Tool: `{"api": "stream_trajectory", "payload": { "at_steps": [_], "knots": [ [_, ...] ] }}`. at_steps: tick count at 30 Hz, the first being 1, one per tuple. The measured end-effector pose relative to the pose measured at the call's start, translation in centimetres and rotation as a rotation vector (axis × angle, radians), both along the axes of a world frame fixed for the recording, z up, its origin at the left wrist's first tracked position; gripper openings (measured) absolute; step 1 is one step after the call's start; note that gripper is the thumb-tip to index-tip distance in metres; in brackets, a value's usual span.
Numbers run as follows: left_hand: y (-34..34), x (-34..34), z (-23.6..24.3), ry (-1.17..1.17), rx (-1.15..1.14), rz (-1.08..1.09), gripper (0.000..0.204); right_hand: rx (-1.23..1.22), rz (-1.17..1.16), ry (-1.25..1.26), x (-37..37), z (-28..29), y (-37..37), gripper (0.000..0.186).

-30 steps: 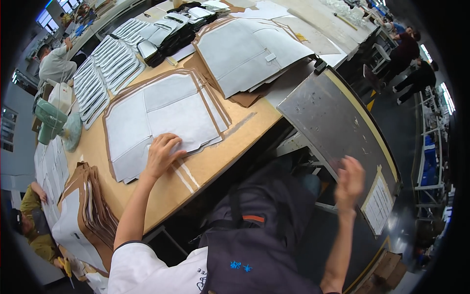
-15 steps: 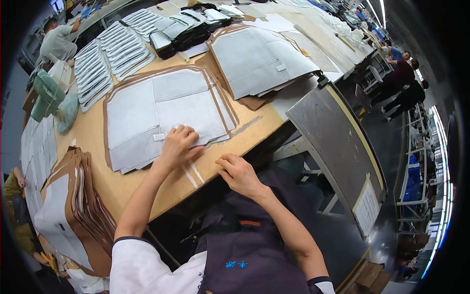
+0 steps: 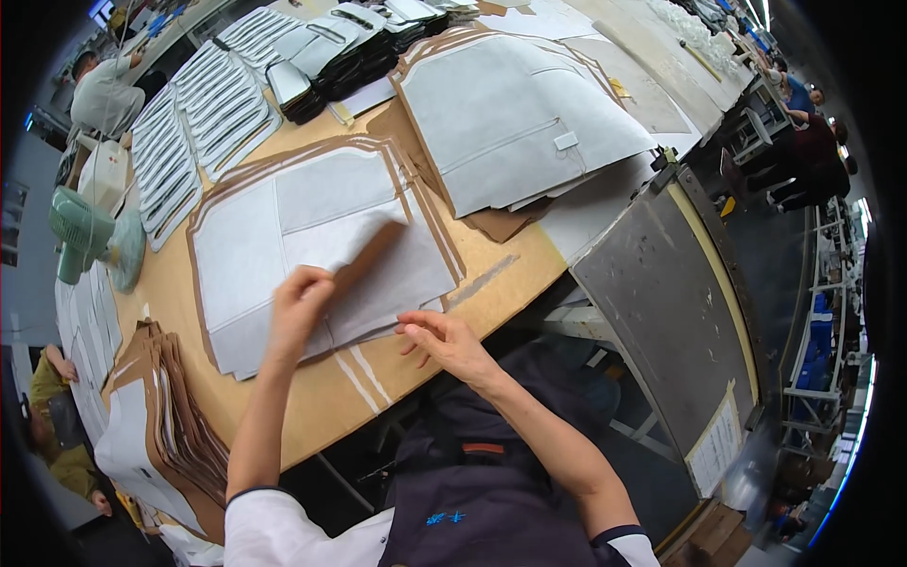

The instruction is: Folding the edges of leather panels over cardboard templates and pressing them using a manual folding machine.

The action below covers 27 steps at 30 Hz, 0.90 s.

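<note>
White panels lie stacked near the tabletop's front edge; the left hand pinches a lifted brown-backed flap, the right hand hovers half-curled, empty. A green fan crowds the left edge.

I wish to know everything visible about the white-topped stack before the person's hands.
The white-topped stack lies flat on the tan table, its layers offset. The top looks like leather or fabric, with seams; brown layers border its far and right edges. The left hand holds a blurred brown piece over it, perhaps a lifted flap; whether the right hand touches its near edge is unclear.
</note>
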<state>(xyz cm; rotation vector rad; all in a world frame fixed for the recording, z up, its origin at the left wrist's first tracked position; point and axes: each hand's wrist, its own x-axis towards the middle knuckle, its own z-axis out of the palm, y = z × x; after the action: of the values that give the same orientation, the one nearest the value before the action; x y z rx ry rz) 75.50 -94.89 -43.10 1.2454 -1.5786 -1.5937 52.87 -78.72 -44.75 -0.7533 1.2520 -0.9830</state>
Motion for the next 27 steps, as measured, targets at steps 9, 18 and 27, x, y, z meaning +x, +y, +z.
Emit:
{"api": "stream_trajectory", "payload": {
  "at_steps": [9,18,27],
  "knots": [
    [3.2,-1.4,20.1,0.654,-0.491,0.082,0.023,-0.872,0.022,-0.025,8.6,17.3,-3.5,0.126],
    [14.7,-22.0,25.0,1.081,-0.154,-0.536,0.020,-0.886,-0.731,0.716,-3.8,23.8,11.9,0.091],
    [26.5,-45.5,12.9,0.620,-0.981,-0.968,0.024,-0.421,-1.334,0.180,-23.7,14.6,36.4,0.044]
  ]
}}
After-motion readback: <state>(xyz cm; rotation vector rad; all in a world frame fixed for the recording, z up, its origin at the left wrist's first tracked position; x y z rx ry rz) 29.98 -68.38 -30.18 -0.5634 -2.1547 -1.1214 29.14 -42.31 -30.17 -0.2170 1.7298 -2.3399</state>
